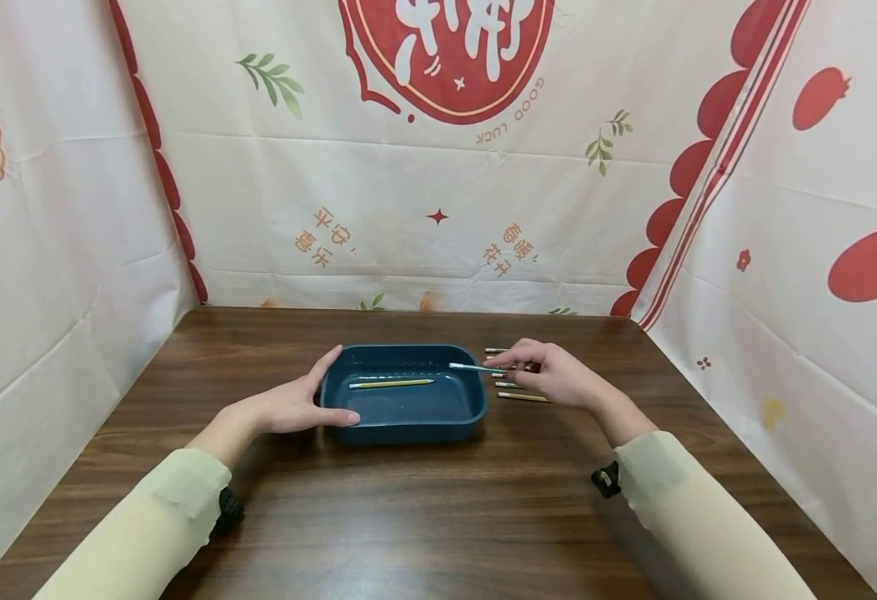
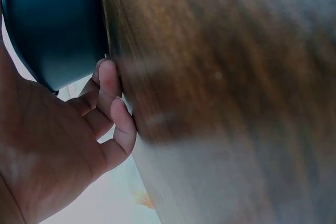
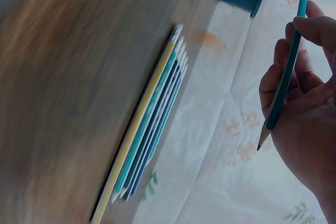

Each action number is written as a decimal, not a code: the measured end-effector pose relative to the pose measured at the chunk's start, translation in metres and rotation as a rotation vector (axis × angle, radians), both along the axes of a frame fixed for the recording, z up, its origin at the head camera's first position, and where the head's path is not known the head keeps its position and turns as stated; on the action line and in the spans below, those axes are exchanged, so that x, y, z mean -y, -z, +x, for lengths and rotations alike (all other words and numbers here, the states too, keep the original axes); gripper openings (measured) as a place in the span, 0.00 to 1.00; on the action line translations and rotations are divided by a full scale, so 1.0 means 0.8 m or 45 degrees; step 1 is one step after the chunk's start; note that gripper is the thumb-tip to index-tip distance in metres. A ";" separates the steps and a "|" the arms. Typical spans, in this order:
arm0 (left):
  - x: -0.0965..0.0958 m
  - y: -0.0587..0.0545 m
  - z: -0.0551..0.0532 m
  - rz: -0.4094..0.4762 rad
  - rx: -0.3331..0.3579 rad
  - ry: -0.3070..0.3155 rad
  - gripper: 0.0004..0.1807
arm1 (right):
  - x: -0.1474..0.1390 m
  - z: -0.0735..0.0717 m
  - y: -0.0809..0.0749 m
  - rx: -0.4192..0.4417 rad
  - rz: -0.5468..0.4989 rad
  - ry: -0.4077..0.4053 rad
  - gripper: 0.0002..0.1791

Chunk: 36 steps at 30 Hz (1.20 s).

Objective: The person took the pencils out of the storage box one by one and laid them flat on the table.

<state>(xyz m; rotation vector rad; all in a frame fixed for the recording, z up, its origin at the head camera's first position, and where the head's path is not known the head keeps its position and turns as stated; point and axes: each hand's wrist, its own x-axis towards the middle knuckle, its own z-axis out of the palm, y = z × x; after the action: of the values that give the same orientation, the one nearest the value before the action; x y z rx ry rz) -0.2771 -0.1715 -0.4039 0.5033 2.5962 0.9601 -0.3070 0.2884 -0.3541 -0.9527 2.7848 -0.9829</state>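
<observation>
A dark blue rectangular plastic bin (image 1: 413,433) stands on the table with one yellow pencil (image 1: 392,384) lying inside it. My left hand (image 1: 286,407) grips the bin's left end, its thumb over the near rim and fingers along the outside. Between the thumb and fingers of my right hand (image 1: 558,375) is a green pencil (image 3: 286,74), its white end reaching over the bin's right rim in the head view. The sharpened tip points back toward the wrist. Under and beside that hand, several pencils (image 3: 149,114), yellow, green and blue, lie side by side on the table.
The brown wood-grain table (image 1: 408,517) extends in front of the bin. A printed white cloth (image 1: 408,183) hangs behind the table and along both sides. Dark wrist devices sit at both sleeve ends, the right one (image 1: 606,480) below the forearm.
</observation>
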 end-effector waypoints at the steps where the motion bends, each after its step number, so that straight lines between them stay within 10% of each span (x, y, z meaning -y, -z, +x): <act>1: 0.000 0.001 0.000 0.000 0.003 -0.002 0.72 | -0.006 0.001 0.001 -0.005 0.002 0.006 0.18; 17: 0.000 0.000 -0.002 0.006 0.007 -0.012 0.72 | -0.086 0.006 0.029 0.091 0.091 0.093 0.16; 36: 0.000 0.002 -0.003 0.020 0.011 -0.008 0.72 | -0.092 -0.004 0.051 0.153 0.297 0.096 0.18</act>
<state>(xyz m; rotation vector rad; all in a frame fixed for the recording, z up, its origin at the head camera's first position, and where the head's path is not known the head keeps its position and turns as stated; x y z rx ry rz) -0.2794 -0.1718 -0.4058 0.4946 2.5859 0.9831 -0.3100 0.3620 -0.3952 -0.7375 2.7727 -0.6775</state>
